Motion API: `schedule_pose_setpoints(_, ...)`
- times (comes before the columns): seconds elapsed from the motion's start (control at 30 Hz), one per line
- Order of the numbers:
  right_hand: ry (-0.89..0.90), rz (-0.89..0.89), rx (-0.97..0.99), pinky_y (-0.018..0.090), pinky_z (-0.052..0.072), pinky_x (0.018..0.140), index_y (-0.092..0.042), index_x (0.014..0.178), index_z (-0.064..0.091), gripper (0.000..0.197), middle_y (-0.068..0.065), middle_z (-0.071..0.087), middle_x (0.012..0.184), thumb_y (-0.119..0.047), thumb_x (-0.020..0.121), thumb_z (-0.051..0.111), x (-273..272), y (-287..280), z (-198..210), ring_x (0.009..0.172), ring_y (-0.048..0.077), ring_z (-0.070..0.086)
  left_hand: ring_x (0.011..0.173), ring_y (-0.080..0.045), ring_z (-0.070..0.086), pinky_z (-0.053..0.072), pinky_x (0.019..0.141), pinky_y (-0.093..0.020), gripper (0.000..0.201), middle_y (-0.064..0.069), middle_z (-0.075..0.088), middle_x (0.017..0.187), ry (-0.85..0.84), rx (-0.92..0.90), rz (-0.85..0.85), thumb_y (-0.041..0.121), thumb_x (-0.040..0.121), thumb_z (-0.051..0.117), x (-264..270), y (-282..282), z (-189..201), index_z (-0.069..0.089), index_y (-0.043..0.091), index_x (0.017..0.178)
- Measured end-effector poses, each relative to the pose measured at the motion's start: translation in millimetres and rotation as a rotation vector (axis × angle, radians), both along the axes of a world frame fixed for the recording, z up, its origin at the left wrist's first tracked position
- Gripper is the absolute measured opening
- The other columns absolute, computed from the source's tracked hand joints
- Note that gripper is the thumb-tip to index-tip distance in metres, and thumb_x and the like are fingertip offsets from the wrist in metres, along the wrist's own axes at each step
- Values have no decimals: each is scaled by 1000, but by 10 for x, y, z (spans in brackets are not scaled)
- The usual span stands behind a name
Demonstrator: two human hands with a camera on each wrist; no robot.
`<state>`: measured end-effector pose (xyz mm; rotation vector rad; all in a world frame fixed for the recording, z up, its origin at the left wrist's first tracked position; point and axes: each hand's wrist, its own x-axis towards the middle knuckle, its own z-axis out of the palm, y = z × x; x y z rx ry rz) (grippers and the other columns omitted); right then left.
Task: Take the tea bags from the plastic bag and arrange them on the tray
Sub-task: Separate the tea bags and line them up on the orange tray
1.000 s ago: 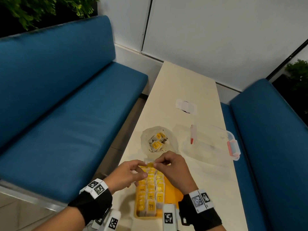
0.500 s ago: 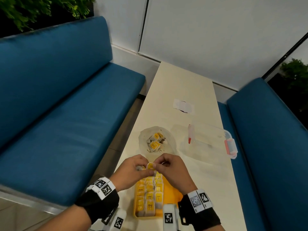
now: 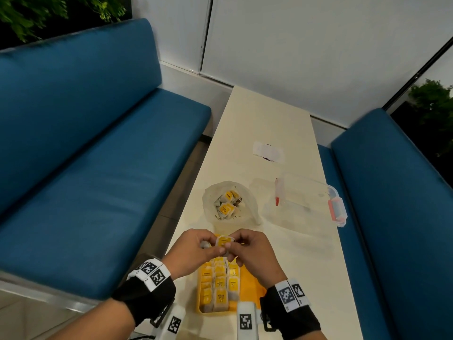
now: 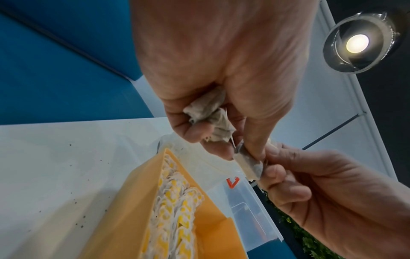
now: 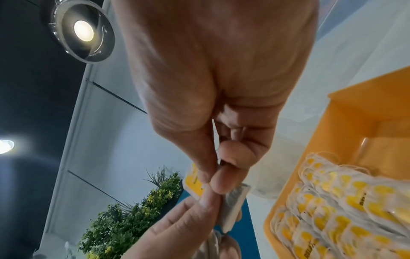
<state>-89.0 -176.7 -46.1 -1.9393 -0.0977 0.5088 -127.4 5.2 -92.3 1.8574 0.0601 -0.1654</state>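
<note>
Both hands pinch one tea bag with a yellow tag between them, just above the far end of the yellow tray. My left hand also keeps a crumpled tea bag in its palm while its thumb and finger pinch the shared tea bag. My right hand pinches that tea bag from the other side. Rows of tea bags fill the tray's left part. The open plastic bag beyond the tray holds several more tea bags.
A clear lidded container with red clasps and a red-tipped tube lies right of the bag. A slip of paper lies farther up the narrow white table. Blue benches flank the table on both sides.
Both hands stay together over the tray's far end, still working the same tea bag. Its yellow tag now faces up more plainly.
</note>
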Motion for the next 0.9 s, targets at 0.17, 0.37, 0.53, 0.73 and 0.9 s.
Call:
schedule_pose_setpoints(0.17,42,-32,-10,28,47,48,5,93,65,9,17,69,64,-2,90,69,-23,-179,-98,56,22,65,59,-3,64,49,58,-16,14,4,73,85,87,12,13,38,81,84,-24,68,-132,77,31,90)
schedule_pose_setpoints(0.37,230,-22,-187,27,44,45,-4,83,59,11,10,66,61,-1,88,69,-201,-536,-502,52,20,66,70,-7,69,53,67,-18,26,5,71,91,204,188,-41,41,79,85,-97,171,-400,73,39,102)
schedule_pose_setpoints(0.53,325,11,-313,25,45,44,-5,84,60,10,15,65,67,1,86,68,-281,-611,-689,46,15,63,85,-7,67,55,84,-26,38,5,70,90,217,209,-68,35,76,88,-124,157,-483,68,43,107)
schedule_pose_setpoints(0.73,342,69,-432,26,53,51,-13,79,59,17,7,64,71,-1,83,70,-297,-552,-855,57,19,69,82,-9,68,52,76,-16,40,3,69,89,216,178,-60,25,78,88,-144,128,-513,68,38,110)
schedule_pose_setpoints(0.9,253,68,-504,27,53,49,-14,79,54,17,5,62,69,-4,81,68,-329,-474,-885,50,18,67,87,-10,68,50,77,-14,47,1,69,90,210,145,-46,23,78,88,-151,127,-548,66,43,115)
